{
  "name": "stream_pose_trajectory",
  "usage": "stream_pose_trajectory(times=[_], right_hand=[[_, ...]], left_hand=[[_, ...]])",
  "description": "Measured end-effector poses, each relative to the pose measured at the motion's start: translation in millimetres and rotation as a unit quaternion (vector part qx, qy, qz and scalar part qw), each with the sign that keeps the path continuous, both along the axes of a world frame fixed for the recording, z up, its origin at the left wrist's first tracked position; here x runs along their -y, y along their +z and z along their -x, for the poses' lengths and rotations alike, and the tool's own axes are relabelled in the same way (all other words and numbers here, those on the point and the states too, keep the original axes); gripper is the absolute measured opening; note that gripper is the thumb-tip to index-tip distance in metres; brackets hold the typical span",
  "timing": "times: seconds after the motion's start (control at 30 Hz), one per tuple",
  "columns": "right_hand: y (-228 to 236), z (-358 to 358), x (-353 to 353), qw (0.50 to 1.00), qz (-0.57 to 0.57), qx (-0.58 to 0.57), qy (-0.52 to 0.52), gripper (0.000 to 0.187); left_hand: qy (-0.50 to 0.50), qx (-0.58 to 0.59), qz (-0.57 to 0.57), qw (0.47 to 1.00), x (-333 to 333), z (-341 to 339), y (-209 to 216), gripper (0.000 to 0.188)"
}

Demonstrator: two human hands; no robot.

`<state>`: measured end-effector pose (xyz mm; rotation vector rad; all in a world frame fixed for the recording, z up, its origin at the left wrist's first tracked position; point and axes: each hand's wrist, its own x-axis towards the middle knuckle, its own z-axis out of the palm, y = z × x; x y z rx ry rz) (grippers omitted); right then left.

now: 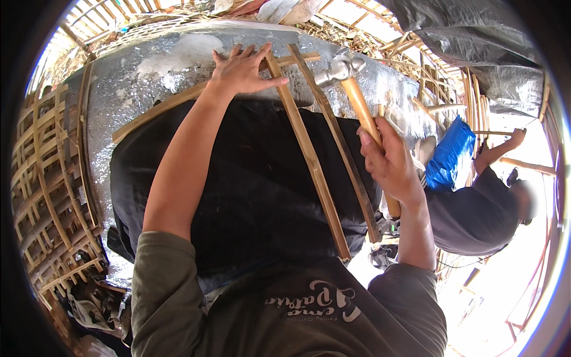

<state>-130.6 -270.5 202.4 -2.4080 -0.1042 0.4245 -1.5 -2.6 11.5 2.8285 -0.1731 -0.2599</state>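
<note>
My left hand point(241, 71) lies with its fingers spread over a wooden crosspiece point(166, 106) at the far side. Its thumb reaches across a long wooden strip point(309, 152). In my right hand point(389, 157) is a ball-peen hammer point(358, 104), gripped by its wooden handle and raised with the metal head toward the far side. A second long strip point(339, 134) runs beside the first, beneath the hammer head in view. Both strips cross the crosspiece at their far ends and slant toward me over a black cloth point(250, 184). Whether a nail is present, I cannot tell.
A shiny silver sheet point(178, 59) covers the surface under the cloth. Woven bamboo lattice point(50, 190) stands at the left. On the right, another person point(476, 208) in dark clothes sits near a blue bag point(452, 153), an arm raised to a stick. Dark plastic sheeting point(476, 41) hangs at the upper right.
</note>
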Motion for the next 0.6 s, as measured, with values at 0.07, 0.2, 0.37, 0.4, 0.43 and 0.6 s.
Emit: stream_pose_trajectory(times=[0.07, 0.2, 0.37, 0.4, 0.43, 0.6], right_hand=[[-3.5, -16.7, -4.1, 0.999, 0.011, 0.041, 0.023, 0.021], [-26.6, -60.6, -11.8, 0.985, 0.055, 0.134, 0.090, 0.023], [-52.6, -110.2, -34.5, 0.974, 0.069, 0.159, 0.149, 0.020], [-56.7, -117.9, -37.6, 0.969, 0.076, 0.176, 0.157, 0.020], [-60.2, -124.3, -39.8, 0.964, 0.083, 0.193, 0.165, 0.020], [-50.8, -136.0, -56.3, 0.966, 0.036, 0.221, 0.132, 0.018]], left_hand=[[0.003, 0.007, -0.003, 1.000, -0.5, 0.2, -2.3, 0.115], [-0.001, 0.013, -0.005, 1.000, 1.1, 1.3, 1.3, 0.115], [0.004, 0.018, -0.004, 1.000, 0.0, 3.0, 3.3, 0.114], [0.004, 0.022, 0.000, 1.000, 0.8, 3.2, 1.9, 0.114], [0.003, 0.026, 0.004, 1.000, 1.9, 3.4, 0.4, 0.114], [0.008, 0.036, 0.006, 0.999, 1.9, 3.6, -3.3, 0.115]])
